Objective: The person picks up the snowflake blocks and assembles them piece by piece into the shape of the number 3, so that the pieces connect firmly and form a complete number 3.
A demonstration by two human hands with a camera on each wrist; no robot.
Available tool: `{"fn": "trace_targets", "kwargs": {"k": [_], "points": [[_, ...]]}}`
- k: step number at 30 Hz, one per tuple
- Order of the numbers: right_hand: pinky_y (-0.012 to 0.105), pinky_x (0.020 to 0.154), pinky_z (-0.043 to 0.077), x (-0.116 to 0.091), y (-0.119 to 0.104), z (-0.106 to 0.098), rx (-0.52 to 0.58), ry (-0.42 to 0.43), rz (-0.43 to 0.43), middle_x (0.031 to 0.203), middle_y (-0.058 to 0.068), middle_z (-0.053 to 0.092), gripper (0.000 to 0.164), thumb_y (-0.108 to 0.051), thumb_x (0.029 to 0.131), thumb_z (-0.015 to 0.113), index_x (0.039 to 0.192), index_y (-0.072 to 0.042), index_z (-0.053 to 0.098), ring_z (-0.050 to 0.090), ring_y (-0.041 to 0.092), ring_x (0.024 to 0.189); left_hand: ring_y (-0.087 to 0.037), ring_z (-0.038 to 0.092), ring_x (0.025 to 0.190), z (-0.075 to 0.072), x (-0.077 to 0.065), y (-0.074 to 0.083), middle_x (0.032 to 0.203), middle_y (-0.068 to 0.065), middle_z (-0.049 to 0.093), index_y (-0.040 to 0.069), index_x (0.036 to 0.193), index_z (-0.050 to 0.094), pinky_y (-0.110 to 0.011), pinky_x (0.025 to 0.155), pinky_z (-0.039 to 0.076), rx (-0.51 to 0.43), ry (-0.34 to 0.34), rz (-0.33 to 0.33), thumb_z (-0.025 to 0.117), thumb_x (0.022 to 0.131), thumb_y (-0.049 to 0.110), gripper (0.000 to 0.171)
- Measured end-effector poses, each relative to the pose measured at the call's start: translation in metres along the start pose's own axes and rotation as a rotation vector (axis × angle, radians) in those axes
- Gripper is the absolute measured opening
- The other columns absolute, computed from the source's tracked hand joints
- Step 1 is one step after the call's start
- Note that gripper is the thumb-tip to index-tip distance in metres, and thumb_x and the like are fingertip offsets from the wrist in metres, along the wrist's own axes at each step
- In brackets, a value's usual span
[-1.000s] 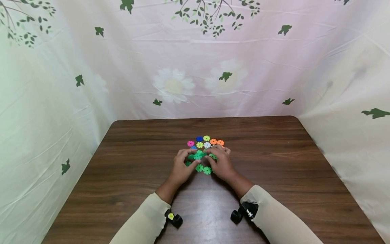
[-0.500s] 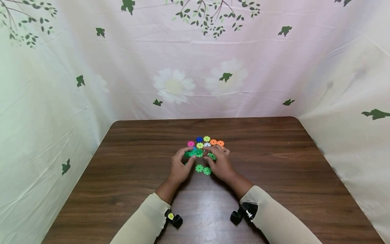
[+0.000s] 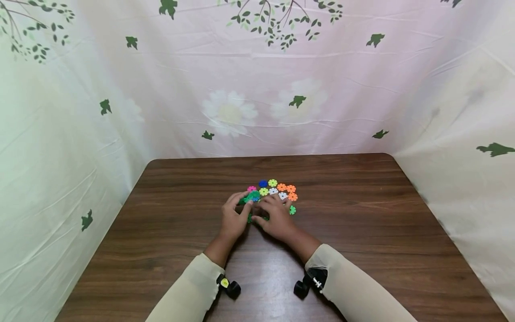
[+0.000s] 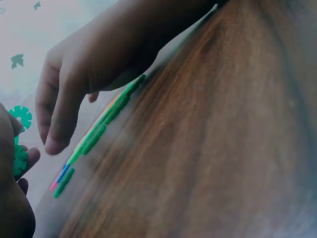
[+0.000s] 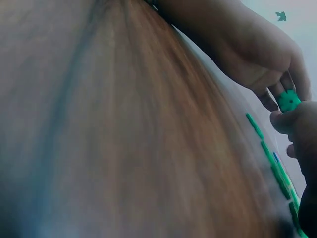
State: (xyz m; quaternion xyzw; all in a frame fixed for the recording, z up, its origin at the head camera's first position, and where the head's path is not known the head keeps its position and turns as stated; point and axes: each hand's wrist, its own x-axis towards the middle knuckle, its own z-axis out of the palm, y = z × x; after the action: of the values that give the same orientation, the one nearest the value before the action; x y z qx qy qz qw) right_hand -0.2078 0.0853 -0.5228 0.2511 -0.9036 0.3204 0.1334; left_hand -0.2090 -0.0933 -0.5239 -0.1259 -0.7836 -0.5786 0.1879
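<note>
Joined green flower-shaped discs (image 3: 252,195), toothed at the rim, are pinched between the thumb and fingers of my left hand (image 3: 233,219), raised off the table. In the right wrist view one green disc (image 5: 288,100) shows in that grip. My right hand (image 3: 278,219) is just to the right, palm down over the table, fingers loosely bent, with nothing seen between thumb and fingers. It covers some of the loose green discs. A loose green disc (image 3: 292,209) lies beyond its fingers; the left wrist view shows more green discs (image 4: 94,139) lying flat below it.
Behind the hands lie loose discs: yellow (image 3: 272,183), dark blue (image 3: 263,184), orange (image 3: 291,188), white (image 3: 273,191) and pink (image 3: 251,188). The brown wooden table (image 3: 181,188) is bounded by a printed curtain (image 3: 257,80) at the back and sides.
My left hand has drawn the joined green discs slightly left and farther away. My right hand has shifted left and inward, uncovering white, orange and green discs at the right.
</note>
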Motion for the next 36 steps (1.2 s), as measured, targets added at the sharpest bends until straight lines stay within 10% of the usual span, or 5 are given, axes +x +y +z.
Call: {"fn": "trace_targets", "kwargs": {"k": [18, 36], "points": [[0.066, 0.098, 0.026, 0.002, -0.007, 0.005, -0.151, -0.095, -0.007, 0.12, 0.008, 0.064, 0.048, -0.044, 0.093, 0.087, 0.138, -0.031, 0.078, 0.047, 0.031, 0.114, -0.039, 0.067, 0.123, 0.002, -0.001, -0.001, 0.134, -0.016, 0.077, 0.003, 0.137, 0.075, -0.06, 0.108, 0.048, 0.005, 0.067, 0.048, 0.072, 0.103, 0.002, 0.034], [0.067, 0.102, 0.029, 0.002, -0.01, 0.004, -0.107, -0.083, 0.006, 0.121, 0.005, 0.069, 0.026, -0.032, 0.092, 0.09, 0.103, -0.014, 0.075, 0.05, 0.032, 0.122, -0.034, 0.07, 0.13, -0.001, 0.001, -0.004, 0.137, -0.018, 0.075, 0.001, 0.14, 0.071, -0.059, 0.11, 0.055, -0.045, 0.089, -0.018, 0.067, 0.106, -0.001, 0.034]]}}
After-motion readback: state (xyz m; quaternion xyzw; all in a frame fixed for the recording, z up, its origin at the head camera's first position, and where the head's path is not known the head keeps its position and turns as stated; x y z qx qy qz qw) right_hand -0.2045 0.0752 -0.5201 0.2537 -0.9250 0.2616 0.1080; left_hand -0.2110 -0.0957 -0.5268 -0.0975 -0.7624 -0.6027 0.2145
